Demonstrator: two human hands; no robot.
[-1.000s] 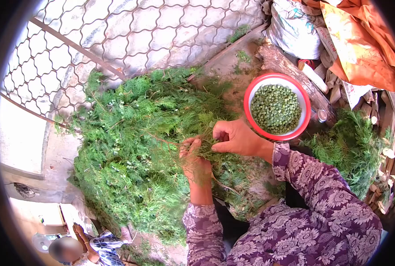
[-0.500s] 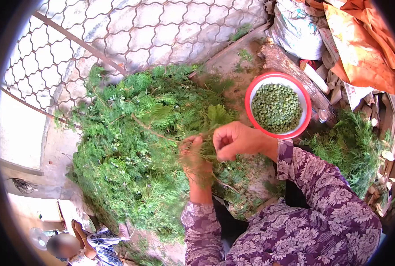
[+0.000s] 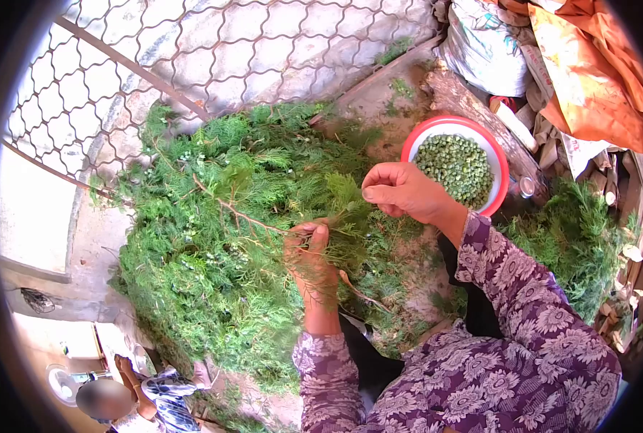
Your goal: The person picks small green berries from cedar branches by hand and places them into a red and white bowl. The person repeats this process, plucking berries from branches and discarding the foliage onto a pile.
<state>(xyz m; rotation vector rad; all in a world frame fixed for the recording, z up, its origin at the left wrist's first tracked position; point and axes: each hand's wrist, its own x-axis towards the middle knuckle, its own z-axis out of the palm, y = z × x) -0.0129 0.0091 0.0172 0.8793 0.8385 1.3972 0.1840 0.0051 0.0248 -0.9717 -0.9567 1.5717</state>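
My left hand [image 3: 313, 270] is closed around a leafy evergreen branch [image 3: 248, 218], its bare brown stem reaching out to the upper left over a large heap of cut greenery [image 3: 220, 281]. Up and to the right, my right hand [image 3: 408, 192] is held in a pinch, apart from the branch; whatever its fingertips may hold is too small to make out. It is close to the left side of a red-rimmed white basin [image 3: 505, 173]. Many small round green seed cones [image 3: 455, 166] fill much of the basin.
A wire mesh fence [image 3: 263, 58] stands behind the heap. On the right are more green branches [image 3: 570, 231], a log [image 3: 480, 108], chopped wood, a white sack [image 3: 483, 54] and orange sheeting [image 3: 588, 65]. Another person [image 3: 155, 404] sits at the lower left.
My right hand has moved up and right, away from my left hand and closer to the basin. My left hand keeps hold of the branch, which has shifted slightly.
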